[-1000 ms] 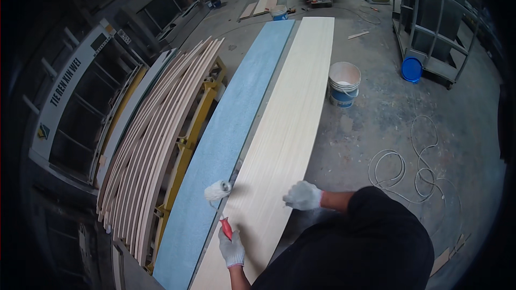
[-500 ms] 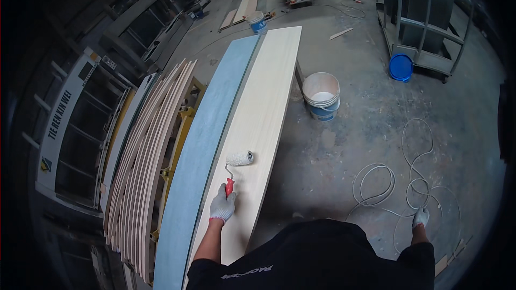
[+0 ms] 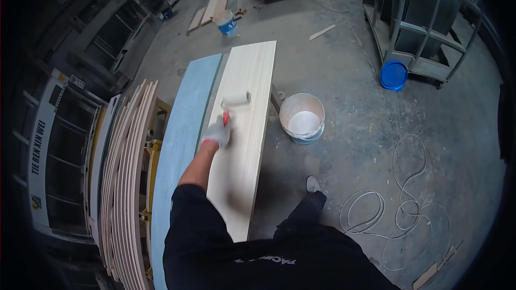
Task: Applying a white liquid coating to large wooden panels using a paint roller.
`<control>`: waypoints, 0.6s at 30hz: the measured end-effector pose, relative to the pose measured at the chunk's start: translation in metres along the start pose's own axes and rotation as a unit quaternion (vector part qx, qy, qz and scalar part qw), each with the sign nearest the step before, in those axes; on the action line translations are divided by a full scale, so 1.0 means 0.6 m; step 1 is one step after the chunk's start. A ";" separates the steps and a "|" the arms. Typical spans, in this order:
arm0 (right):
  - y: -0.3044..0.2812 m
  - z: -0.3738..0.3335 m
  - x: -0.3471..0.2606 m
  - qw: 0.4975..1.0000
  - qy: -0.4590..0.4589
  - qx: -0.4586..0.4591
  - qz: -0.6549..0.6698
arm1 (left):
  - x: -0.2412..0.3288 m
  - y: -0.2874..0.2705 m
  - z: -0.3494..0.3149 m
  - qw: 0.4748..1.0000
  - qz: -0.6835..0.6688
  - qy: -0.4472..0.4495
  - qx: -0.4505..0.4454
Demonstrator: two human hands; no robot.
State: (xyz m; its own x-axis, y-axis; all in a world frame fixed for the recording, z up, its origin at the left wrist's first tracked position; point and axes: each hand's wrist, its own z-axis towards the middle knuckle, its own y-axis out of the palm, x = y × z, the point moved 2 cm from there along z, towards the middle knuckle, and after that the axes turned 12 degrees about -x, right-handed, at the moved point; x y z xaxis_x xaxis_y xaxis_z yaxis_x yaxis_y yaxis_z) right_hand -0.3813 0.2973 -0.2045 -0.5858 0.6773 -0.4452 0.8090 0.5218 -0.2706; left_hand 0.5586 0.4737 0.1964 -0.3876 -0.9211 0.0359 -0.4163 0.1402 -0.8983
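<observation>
My left hand (image 3: 217,132), in a light grey knitted glove, is closed round the red handle of a paint roller (image 3: 236,99). The roller's white sleeve lies across a long pale board (image 3: 248,75), toward its far end. Alongside on the left runs a light blue board (image 3: 185,104), with a dark narrow gap between the two. My left arm stretches forward over the pale board. No part of my right hand shows now.
A bucket with white liquid (image 3: 287,114) stands right of the boards. Several stacked wooden strips (image 3: 129,177) lie at the left. A loose cable (image 3: 371,220), a blue lid (image 3: 394,75) and a wheeled metal rack (image 3: 424,32) are to the right. A second bucket (image 3: 226,26) stands beyond the boards.
My left hand has pushed the roller forward along the pale board. The view has shifted forward, and the bucket looks nearer. My right hand has left the picture; a shoe has come into view.
</observation>
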 end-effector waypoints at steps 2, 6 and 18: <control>-0.002 -0.030 -0.116 0.998 0.016 -0.020 0.051 | 0.088 -0.085 0.140 1.000 -0.013 0.016 -0.011; 0.104 -0.052 -0.535 0.995 -0.064 0.022 0.070 | 0.057 -0.137 0.330 0.993 -0.105 -0.038 0.028; 0.445 0.228 -1.207 0.899 -0.146 -0.137 -0.390 | 0.034 0.008 -0.066 0.974 -0.188 -0.113 -0.056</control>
State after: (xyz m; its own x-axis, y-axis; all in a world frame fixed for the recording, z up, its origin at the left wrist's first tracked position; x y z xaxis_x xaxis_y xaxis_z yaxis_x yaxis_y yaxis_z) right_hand 0.2654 -0.1247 -0.0712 -0.8993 -0.0933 -0.4272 0.0930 0.9138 -0.3955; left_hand 0.5161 0.4698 0.2102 -0.0040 -0.9698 0.2439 -0.5855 -0.1954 -0.7867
